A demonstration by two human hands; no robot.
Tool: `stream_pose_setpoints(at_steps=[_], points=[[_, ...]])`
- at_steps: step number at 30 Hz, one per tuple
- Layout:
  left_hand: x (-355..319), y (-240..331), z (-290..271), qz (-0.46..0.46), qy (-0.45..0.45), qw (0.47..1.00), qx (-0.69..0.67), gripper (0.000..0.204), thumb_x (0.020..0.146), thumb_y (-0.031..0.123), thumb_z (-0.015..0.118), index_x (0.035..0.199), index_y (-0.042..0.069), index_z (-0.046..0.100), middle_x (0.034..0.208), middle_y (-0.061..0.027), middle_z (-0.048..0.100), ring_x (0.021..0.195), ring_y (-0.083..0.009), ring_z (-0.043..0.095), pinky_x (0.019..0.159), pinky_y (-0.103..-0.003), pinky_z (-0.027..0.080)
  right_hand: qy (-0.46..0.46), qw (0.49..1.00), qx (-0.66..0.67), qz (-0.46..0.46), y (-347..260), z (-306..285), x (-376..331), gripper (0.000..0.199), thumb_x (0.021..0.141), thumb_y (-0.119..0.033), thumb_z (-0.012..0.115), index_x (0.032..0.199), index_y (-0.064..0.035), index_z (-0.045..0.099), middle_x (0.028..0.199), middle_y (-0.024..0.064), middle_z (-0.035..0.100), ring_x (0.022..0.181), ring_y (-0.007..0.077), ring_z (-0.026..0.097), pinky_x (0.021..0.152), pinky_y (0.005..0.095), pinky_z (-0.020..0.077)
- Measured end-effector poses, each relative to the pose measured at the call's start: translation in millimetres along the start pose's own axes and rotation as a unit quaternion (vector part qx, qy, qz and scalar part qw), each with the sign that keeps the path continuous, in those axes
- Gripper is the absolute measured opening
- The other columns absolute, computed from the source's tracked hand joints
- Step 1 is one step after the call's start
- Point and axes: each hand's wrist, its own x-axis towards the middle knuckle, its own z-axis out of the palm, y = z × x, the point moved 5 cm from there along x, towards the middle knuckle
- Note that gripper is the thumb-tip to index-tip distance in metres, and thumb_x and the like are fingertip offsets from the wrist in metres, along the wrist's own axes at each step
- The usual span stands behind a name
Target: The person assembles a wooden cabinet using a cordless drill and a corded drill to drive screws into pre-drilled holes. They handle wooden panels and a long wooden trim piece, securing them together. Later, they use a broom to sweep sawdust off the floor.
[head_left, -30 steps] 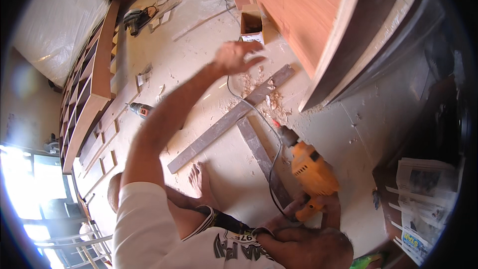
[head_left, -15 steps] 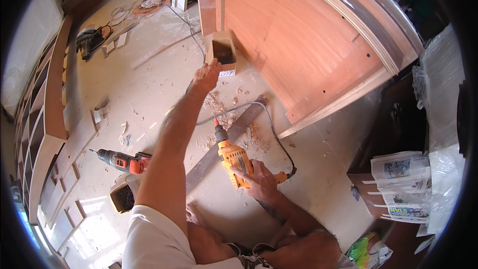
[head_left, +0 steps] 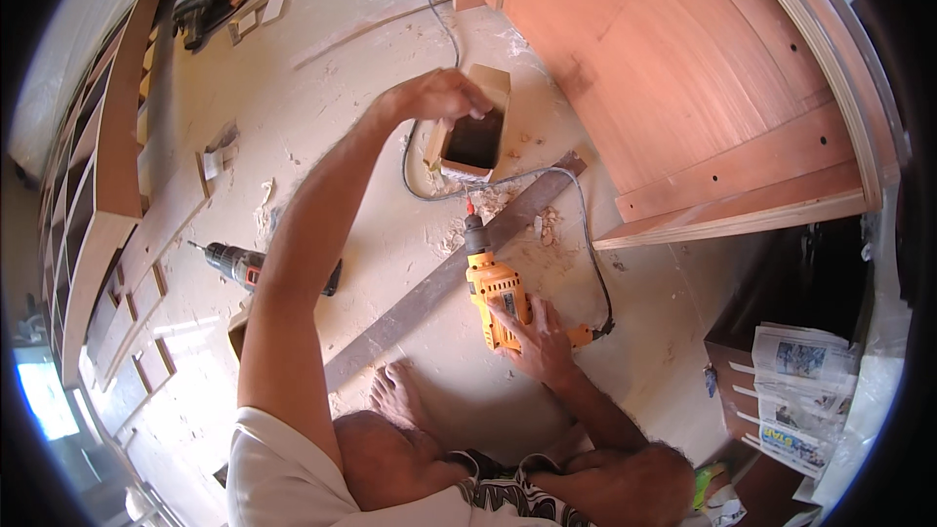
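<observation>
A yellow corded power drill (head_left: pixel 498 298) with a red-tipped bit points away from me above the floor. My right hand (head_left: pixel 542 342) is closed on its handle, with a finger stretched along the body. An open cardboard box (head_left: pixel 498 83), dark inside with contents I cannot make out, stands beyond the drill. Over its left flap hangs my left hand (head_left: pixel 447 98), fingers bent down and apart at the opening, with nothing seen in them. A long dark wooden strip (head_left: pixel 429 298) lies slantwise beneath the drill.
A large reddish wooden panel (head_left: pixel 664 68) stands at the right. Another cordless drill (head_left: pixel 234 263) lies left of my arm. A circular saw (head_left: pixel 195 15) sits far left, near a shelf frame (head_left: pixel 117 185). The cord (head_left: pixel 590 234) loops round the box; wood shavings (head_left: pixel 551 224) lie nearby.
The cardboard box has come nearer and turned. My left hand has gone from its near edge to above its opening. The right hand still holds the yellow drill; the view has shifted.
</observation>
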Motion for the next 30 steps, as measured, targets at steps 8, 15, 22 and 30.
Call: stream_pose_setpoints(at_steps=[8,15,22,30], points=[[50.9,-16.7,97.8,0.021,0.143,0.864,0.482,0.019,0.075,0.008,0.073,0.093,0.012,0.080,0.100,-0.0105,0.076,0.097,-0.0292,0.074,0.079,-0.041,0.059,-0.109,0.992,-0.056,-0.021,-11.2,-76.4,-8.6,0.096,0.075,-0.031,0.085,0.158,-0.0322,0.035,0.136,0.0249,0.048,0.126,0.0427,0.049,0.106,0.0512,0.0432],[61.4,-52.2,96.3,-0.044,0.171,0.875,0.450,0.024,0.088,0.029,0.072,0.108,0.017,0.079,0.116,-0.0026,0.074,0.110,-0.0227,0.071,0.083,-0.038,0.058,-0.310,0.928,-0.166,-0.121,-76.0,-162.2,22.4,0.085,0.080,-0.030,0.082,0.154,-0.0205,0.041,0.130,0.0213,0.054,0.127,0.0385,0.050,0.108,0.0442,0.0436],[15.2,6.2,63.1,0.048,0.251,0.857,0.447,0.015,0.092,0.019,0.064,0.099,0.015,0.076,0.102,-0.0054,0.077,0.098,-0.0258,0.074,0.076,-0.039,0.059,-0.226,0.942,0.005,-0.248,-148.4,-73.3,102.8,0.079,0.082,-0.029,0.080,0.143,0.0050,0.043,0.140,0.0281,0.051,0.133,0.0427,0.049,0.110,0.0478,0.0418],[-152.7,96.6,-64.2,0.154,0.378,0.908,-0.092,0.038,0.098,0.029,0.069,0.102,-0.008,0.069,0.086,-0.0138,0.073,0.077,-0.0164,0.071,0.072,-0.031,0.059,0.104,0.884,0.429,-0.155,-236.3,118.3,217.1,0.059,0.078,-0.018,0.084,0.130,-0.0143,0.058,0.105,0.0105,0.072,0.097,0.0289,0.070,0.087,0.0414,0.0542]])
